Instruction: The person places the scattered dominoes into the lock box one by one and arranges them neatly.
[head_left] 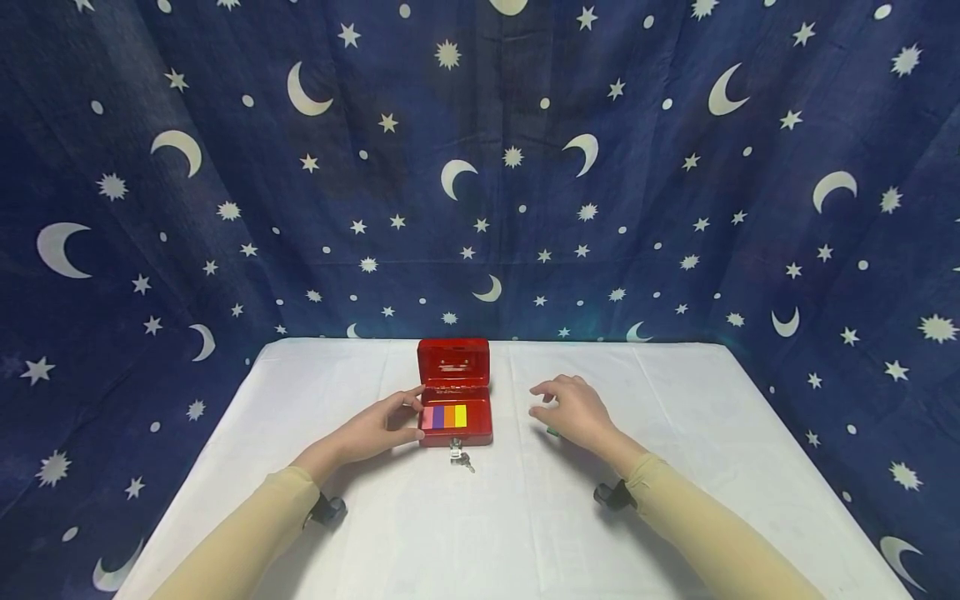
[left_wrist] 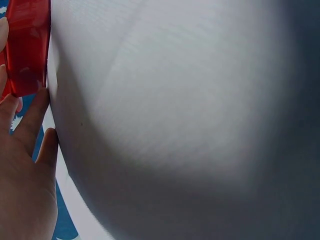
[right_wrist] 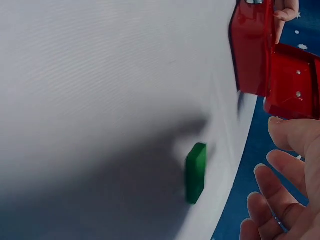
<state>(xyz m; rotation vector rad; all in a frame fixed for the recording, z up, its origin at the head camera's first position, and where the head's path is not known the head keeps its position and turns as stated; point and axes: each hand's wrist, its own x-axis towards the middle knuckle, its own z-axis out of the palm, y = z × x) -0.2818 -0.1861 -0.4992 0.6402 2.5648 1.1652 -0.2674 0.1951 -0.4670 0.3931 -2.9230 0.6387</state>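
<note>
A red metal cash box (head_left: 480,421) stands on the table with its lid (head_left: 453,360) raised. Pink, purple, orange and yellow strips (head_left: 449,417) lie side by side in its left part. My left hand (head_left: 375,429) rests against the box's left side, thumb near the front corner and fingers farther back. To the right of the box, my right hand (head_left: 576,412) hovers over the table, fingers loosely bent and apart, holding nothing. Below it lies a small green block (right_wrist: 196,173), mostly hidden by the hand in the head view.
A small padlock (head_left: 455,450) is at the front of the box, with keys (head_left: 467,462) beside it. White cloth (head_left: 480,533) covers the table. Behind it hangs a dark blue curtain (head_left: 525,192) with moons and stars.
</note>
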